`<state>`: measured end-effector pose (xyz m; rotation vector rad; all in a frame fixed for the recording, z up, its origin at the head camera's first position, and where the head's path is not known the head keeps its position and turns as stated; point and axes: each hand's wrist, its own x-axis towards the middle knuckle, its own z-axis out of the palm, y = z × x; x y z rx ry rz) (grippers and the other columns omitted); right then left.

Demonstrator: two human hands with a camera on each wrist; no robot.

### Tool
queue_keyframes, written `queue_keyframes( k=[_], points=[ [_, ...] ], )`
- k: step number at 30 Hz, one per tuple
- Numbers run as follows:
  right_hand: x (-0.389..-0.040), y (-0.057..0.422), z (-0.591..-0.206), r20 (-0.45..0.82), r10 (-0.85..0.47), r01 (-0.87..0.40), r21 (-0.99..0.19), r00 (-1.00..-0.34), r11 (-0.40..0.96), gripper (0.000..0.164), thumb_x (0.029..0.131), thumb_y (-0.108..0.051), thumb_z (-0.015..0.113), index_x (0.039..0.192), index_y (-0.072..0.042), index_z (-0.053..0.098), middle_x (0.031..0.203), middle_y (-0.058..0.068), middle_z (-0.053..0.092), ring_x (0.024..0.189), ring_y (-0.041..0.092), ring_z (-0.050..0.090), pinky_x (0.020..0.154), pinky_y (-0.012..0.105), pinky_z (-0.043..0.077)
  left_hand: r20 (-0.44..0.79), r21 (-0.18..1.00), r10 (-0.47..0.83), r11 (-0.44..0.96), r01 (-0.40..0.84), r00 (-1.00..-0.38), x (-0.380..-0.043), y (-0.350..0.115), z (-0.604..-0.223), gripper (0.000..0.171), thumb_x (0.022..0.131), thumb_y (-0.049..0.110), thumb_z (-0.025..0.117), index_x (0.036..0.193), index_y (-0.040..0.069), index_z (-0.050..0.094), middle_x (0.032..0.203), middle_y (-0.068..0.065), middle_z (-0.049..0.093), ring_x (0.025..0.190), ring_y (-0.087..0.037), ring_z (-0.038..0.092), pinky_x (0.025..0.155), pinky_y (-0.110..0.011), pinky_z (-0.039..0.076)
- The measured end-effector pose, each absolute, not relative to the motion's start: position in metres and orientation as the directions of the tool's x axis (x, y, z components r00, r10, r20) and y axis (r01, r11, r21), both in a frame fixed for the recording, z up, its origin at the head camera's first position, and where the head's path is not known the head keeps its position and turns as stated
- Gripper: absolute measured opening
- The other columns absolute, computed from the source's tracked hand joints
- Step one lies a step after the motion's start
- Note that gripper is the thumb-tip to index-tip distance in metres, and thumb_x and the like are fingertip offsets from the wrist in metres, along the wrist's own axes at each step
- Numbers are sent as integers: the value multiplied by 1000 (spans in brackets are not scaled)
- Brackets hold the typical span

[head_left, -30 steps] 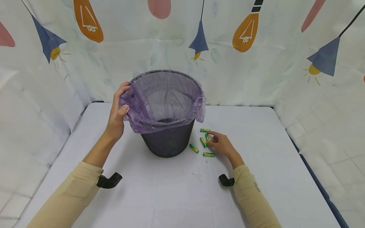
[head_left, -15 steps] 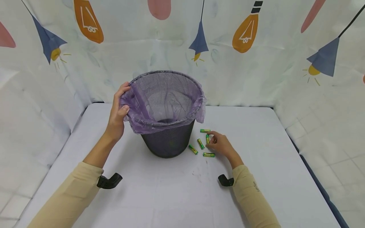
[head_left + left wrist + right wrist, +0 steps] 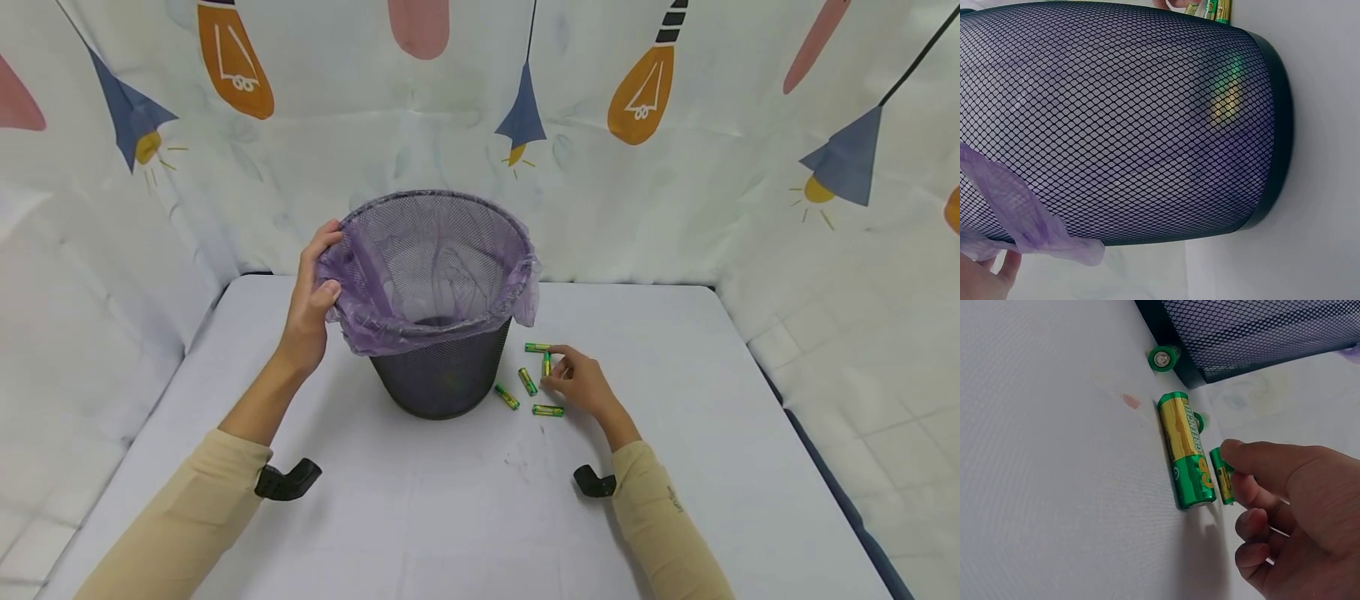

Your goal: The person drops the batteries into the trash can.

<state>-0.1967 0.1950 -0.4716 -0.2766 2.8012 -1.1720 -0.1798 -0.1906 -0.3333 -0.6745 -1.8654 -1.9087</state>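
Observation:
The left hand (image 3: 306, 312) grips the rim of a black mesh wastebasket (image 3: 438, 383) through its purple bin liner (image 3: 390, 333), fingers over the edge and thumb outside. To the basket's right, the right hand (image 3: 581, 382) pinches a green-and-yellow battery (image 3: 547, 365) end to end between thumb and forefinger. In the right wrist view the thumb mostly hides it. Around that hand lie a far battery (image 3: 537, 347), a slanted battery (image 3: 527, 382), a battery (image 3: 507, 397) by the basket's base and a near battery (image 3: 1186, 450). A green-yellow blur (image 3: 1227, 94) shows through the mesh; whether inside, I cannot tell.
A white cloth covers the table (image 3: 450, 525). Patterned curtains (image 3: 442, 125) hang behind and at both sides. Black mounts (image 3: 288, 480) stick out from both tan sleeves (image 3: 195, 508).
Two batteries beside the basket have shifted slightly left. The battery at the right fingertips has turned a little straighter. The left hand keeps its grip, and the head view has tilted slightly upward.

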Motion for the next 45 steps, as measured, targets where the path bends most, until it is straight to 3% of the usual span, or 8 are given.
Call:
queue_keyframes(
  k=[21,38,45],
  points=[
    [-190,195,-448,176,-237,-285,-760,-955,584,52,82,-15,75,130,-4,58,77,3,63,69,13,49,62,22,40,583,812,46,-36,582,-811,-180,-191,-331,62,88,31,49,143,8,37,159,-4,23,148,-20,17,115,-34,11],
    [-178,193,-410,278,-222,-354,-780,-935,516,49,83,-20,75,129,-14,61,77,2,62,64,13,45,58,23,36,589,808,36,-37,588,-807,-181,-190,-335,60,87,32,49,143,12,39,158,0,25,148,-20,16,116,-35,10],
    [-174,193,-398,316,-223,-386,-788,-922,480,49,82,-17,76,128,-12,62,77,5,61,63,10,42,57,21,33,576,818,44,-33,575,-816,-180,-190,-334,60,87,30,48,143,12,38,158,-1,23,148,-20,16,117,-37,9]
  ],
)
